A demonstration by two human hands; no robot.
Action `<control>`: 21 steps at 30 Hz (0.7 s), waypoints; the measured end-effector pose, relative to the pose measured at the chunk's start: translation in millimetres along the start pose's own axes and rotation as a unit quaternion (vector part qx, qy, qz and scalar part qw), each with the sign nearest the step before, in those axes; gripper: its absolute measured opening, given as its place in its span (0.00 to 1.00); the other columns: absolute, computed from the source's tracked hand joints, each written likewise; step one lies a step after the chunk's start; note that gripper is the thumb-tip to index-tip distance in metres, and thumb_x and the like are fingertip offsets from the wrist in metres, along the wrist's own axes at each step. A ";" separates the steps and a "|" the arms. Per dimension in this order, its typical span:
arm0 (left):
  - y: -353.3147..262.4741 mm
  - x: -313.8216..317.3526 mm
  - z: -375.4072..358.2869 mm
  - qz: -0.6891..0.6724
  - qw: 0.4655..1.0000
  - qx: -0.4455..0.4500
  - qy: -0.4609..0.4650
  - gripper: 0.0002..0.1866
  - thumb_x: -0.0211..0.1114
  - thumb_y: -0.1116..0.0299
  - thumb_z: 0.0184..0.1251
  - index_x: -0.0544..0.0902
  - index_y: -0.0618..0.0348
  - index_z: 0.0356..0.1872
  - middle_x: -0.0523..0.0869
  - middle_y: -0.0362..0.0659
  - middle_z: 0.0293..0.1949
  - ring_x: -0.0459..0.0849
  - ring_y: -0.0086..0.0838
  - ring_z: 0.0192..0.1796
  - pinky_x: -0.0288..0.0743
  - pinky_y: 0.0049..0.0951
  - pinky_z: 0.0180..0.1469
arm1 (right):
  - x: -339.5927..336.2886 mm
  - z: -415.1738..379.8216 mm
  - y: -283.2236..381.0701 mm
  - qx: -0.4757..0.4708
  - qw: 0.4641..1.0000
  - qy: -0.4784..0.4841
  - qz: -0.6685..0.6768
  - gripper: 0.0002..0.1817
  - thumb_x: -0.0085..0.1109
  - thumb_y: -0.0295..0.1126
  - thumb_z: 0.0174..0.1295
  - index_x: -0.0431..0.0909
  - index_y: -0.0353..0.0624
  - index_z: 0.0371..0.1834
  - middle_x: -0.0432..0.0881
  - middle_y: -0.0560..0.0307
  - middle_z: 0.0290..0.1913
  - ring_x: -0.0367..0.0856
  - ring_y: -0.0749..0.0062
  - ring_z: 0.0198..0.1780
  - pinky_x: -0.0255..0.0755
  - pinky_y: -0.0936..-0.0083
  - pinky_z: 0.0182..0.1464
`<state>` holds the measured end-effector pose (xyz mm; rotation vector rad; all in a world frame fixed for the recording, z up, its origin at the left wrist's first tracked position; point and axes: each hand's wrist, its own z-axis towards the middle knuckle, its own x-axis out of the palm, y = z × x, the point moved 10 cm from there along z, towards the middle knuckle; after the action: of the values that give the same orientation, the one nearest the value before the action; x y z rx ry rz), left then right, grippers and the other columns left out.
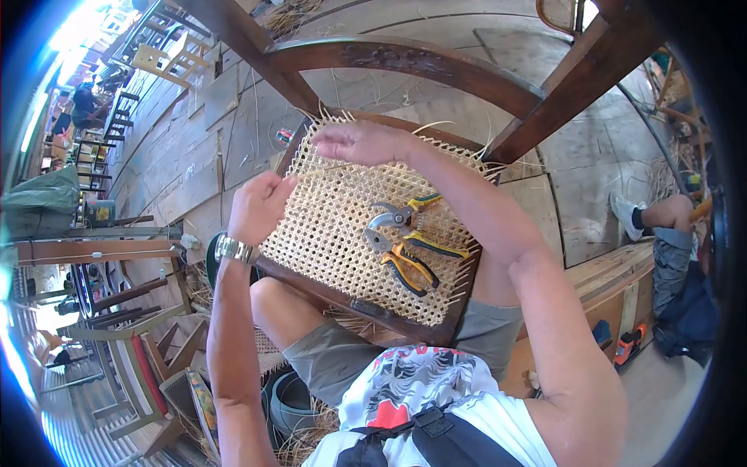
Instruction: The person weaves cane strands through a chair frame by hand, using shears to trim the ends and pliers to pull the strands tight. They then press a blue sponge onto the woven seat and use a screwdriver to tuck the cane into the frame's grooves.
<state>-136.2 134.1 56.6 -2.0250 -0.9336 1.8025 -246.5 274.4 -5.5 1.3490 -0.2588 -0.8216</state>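
Observation:
A dark wooden chair frame (pixel 389 315) with a woven cane seat (pixel 327 233) rests across my lap, loose strand ends sticking out along its edges. My left hand (pixel 263 206), with a metal watch at the wrist, is at the seat's left edge, fingers curled in a pinch; what they hold is too small to make out. Over the far left part of the seat is my right hand (pixel 354 145), its fingers bent together around something I cannot make out. Pruning shears (pixel 394 218) and yellow-and-black pliers (pixel 405 261) lie on the cane at the right.
The chair's curved back rail (pixel 420 62) arches beyond the seat. Stacked chair frames (pixel 132 373) and a dark bucket (pixel 292 401) are at lower left. Another person's leg (pixel 671 214) shows at right, near an orange tool (pixel 630 342). Someone sits far off at upper left.

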 end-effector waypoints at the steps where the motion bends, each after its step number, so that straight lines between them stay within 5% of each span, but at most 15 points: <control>1: -3.0 1.0 6.9 -0.002 1.000 -0.001 -0.003 0.21 0.67 0.52 0.71 0.80 0.61 0.27 0.76 0.37 0.18 0.71 0.16 0.18 0.65 0.26 0.22 | -1.2 1.5 4.0 -0.002 1.000 0.003 -0.001 0.20 0.61 0.49 0.69 0.81 0.44 0.52 0.87 0.52 0.45 0.86 0.63 0.47 0.78 0.64 0.52; 3: 3.5 12.2 19.2 -0.072 0.995 -0.065 0.026 0.22 0.65 0.51 0.73 0.82 0.63 0.31 0.79 0.39 0.18 0.77 0.20 0.20 0.69 0.27 0.23 | 4.1 -2.3 -11.6 0.106 0.992 0.069 0.016 0.18 0.64 0.47 0.67 0.83 0.44 0.49 0.88 0.54 0.40 0.86 0.68 0.41 0.79 0.66 0.46; 4: 7.4 21.3 27.3 -0.095 0.993 -0.062 0.031 0.16 0.63 0.56 0.75 0.79 0.58 0.32 0.77 0.35 0.18 0.73 0.19 0.17 0.68 0.26 0.18 | -14.4 0.1 -9.5 0.076 0.995 0.010 -0.062 0.16 0.67 0.46 0.65 0.85 0.43 0.42 0.87 0.56 0.34 0.85 0.69 0.36 0.78 0.67 0.41; 8: 20.2 81.7 37.0 -0.225 0.960 -0.144 0.088 0.15 0.57 0.61 0.77 0.79 0.61 0.31 0.78 0.37 0.19 0.75 0.23 0.16 0.69 0.28 0.18 | -24.2 -3.7 -41.8 0.079 0.981 0.033 -0.171 0.13 0.67 0.42 0.63 0.85 0.43 0.35 0.87 0.54 0.34 0.86 0.66 0.36 0.78 0.67 0.42; 13: 19.6 130.9 64.2 0.187 0.960 -0.058 0.200 0.13 0.53 0.67 0.73 0.81 0.66 0.33 0.84 0.45 0.20 0.81 0.28 0.17 0.74 0.31 0.19 | -16.0 -4.6 -44.9 0.054 0.961 0.049 -0.267 0.09 0.66 0.35 0.57 0.84 0.40 0.32 0.87 0.47 0.36 0.86 0.55 0.38 0.79 0.64 0.43; 18: 4.9 125.9 74.4 0.269 0.934 -0.080 0.219 0.19 0.53 0.67 0.66 0.86 0.63 0.20 0.85 0.46 0.17 0.86 0.34 0.20 0.82 0.38 0.30 | -30.4 -4.7 -39.1 0.054 0.970 0.019 -0.234 0.09 0.64 0.33 0.54 0.82 0.37 0.31 0.84 0.45 0.34 0.85 0.55 0.38 0.78 0.64 0.43; 21: -8.1 129.1 78.3 0.312 0.918 -0.057 0.239 0.19 0.52 0.68 0.66 0.87 0.64 0.21 0.86 0.47 0.17 0.86 0.36 0.20 0.82 0.38 0.30 | -40.1 -4.4 -38.3 0.066 0.972 0.007 -0.227 0.09 0.64 0.32 0.54 0.82 0.37 0.31 0.85 0.45 0.34 0.85 0.54 0.38 0.78 0.63 0.43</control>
<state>-211.5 203.9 -54.4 -2.8837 -0.2566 1.3733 -286.2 304.1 -30.6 1.5646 0.0123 -1.1903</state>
